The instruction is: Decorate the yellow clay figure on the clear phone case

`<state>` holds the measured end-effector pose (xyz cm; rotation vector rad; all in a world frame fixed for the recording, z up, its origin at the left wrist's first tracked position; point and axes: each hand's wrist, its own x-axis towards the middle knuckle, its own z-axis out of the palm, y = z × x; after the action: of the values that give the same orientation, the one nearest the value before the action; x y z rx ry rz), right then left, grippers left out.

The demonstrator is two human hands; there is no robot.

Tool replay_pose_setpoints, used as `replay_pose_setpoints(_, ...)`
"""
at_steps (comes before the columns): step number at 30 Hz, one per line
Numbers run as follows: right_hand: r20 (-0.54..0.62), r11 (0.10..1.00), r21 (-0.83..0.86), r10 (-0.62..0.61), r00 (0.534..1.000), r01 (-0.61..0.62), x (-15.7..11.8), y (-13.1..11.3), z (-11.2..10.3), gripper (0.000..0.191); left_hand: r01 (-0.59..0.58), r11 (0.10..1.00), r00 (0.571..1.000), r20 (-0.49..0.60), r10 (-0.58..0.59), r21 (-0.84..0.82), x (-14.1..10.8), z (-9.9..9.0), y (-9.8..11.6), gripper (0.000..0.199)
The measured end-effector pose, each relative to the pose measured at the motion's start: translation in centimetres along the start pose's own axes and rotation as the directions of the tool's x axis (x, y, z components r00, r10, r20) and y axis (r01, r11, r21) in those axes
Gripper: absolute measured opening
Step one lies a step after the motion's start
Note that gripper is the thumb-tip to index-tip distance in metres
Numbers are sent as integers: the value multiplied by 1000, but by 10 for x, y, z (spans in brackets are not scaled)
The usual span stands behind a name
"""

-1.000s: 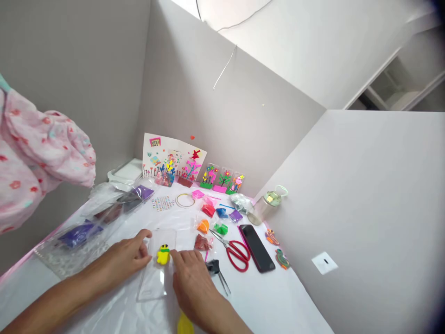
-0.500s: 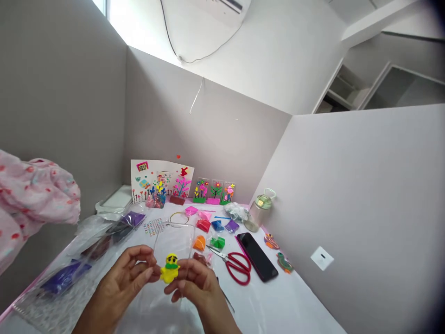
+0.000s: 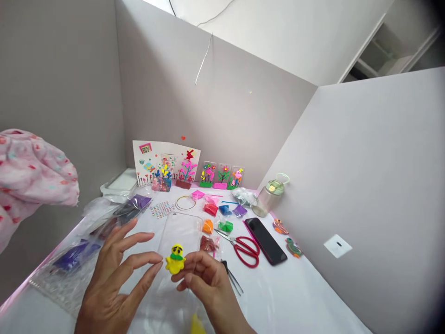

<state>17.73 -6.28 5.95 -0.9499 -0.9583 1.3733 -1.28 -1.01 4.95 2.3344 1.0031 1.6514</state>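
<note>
A small yellow clay chick (image 3: pixel 175 260) with black eyes and brows and a green band at its neck is held upright over the table. My right hand (image 3: pixel 205 278) grips it by its right side between thumb and fingers. Close to the chick's left edge is my left hand (image 3: pixel 121 273), its fingers fanned out and its thumb and index tips nearly together; nothing shows between them. Behind the chick, a clear phone case (image 3: pixel 181 227) lies on the table. Black-ended tweezers (image 3: pixel 233 277) rest just right of my right hand.
Red-handled scissors (image 3: pixel 246 252) and a black phone (image 3: pixel 266 241) lie at the right. Small clay packets, like the orange one (image 3: pixel 207 226), sit mid-table. A bottle (image 3: pixel 267 197) stands at the back right. Plastic bags (image 3: pixel 76 255) cover the left side. Part of something yellow (image 3: pixel 197 324) shows at the bottom.
My left hand has opened out, its fingers spreading away from the chick. The chick stays in my right hand. The view has tilted down, bringing the tweezers more into sight.
</note>
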Motion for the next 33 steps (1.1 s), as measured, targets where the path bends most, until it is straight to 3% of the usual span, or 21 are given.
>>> replay_pose_setpoints(4,7,999,-35,-36,999,36,-3,3,6,28,-71,997,997,22,70,35,5,-1,7,15)
replay_pose_setpoints(18,4,973,-216,-86,996,85,-7,7,13,17,-89,993,996,15,88,76,8,-3,11,15)
replay_pose_setpoints(33,10,968,-231,-98,995,97,-7,9,11,13,-103,991,994,55,98,84,7,-1,8,19)
